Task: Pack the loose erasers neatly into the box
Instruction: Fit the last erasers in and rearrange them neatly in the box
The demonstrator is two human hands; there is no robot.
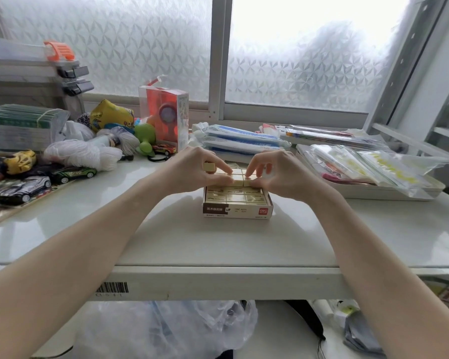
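A small open cardboard eraser box (pixel 237 211) with a brown and white front sits mid-table. Cream erasers (pixel 237 196) fill its near rows in a tidy grid. My left hand (pixel 192 168) hovers over the box's far left part, thumb and fingers pinching an eraser in the upper layer; another loose eraser (pixel 209 166) shows just behind its fingers. My right hand (pixel 278 172) is over the far right part, its fingertips pressing on erasers (pixel 246 182) in the same row. The far rows are partly hidden by both hands.
Toy cars (pixel 70 174), white yarn (pixel 83 154) and an orange packaged toy (pixel 163 117) crowd the left. Stacked plastic packets (pixel 239 141) lie behind the box. A white tray of bagged items (pixel 368 177) sits at the right. The table's front edge (pixel 218 270) is close.
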